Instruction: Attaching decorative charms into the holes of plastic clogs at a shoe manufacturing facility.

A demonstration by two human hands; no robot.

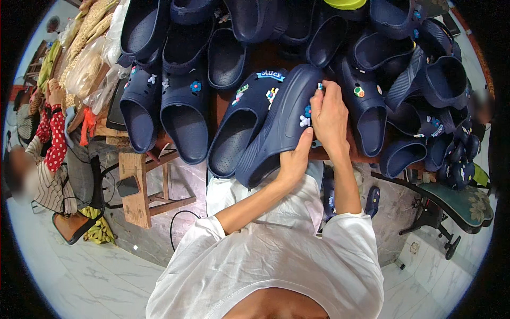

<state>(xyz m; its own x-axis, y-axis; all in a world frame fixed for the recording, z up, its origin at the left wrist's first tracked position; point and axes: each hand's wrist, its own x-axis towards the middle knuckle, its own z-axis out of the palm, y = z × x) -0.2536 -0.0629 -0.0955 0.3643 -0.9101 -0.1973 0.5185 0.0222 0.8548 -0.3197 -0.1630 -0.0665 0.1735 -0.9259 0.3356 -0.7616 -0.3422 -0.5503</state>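
Note:
A navy clog (289, 117) leans on its side over the front edge of the table, its thick ridged sole facing left. My left hand (295, 162) grips it at the foot opening, fingers tucked inside and out of sight, thumb outside by a white charm (305, 121). My right hand (330, 114) bends over the clog's upper, with a small light-coloured shoe charm (320, 86) at its thumb and fingertip. Left of the held clog, and touching it, lies another navy clog (234, 139) with a blue banner charm (271, 75) and other charms.
Many navy clogs crowd the table, some with charms, like the one (365, 101) right of my hands. A wooden stool (135, 189) carrying a phone (127, 186) stands left. A co-worker in red dotted sleeves (54, 141) sits far left. An office chair (451, 204) stands right.

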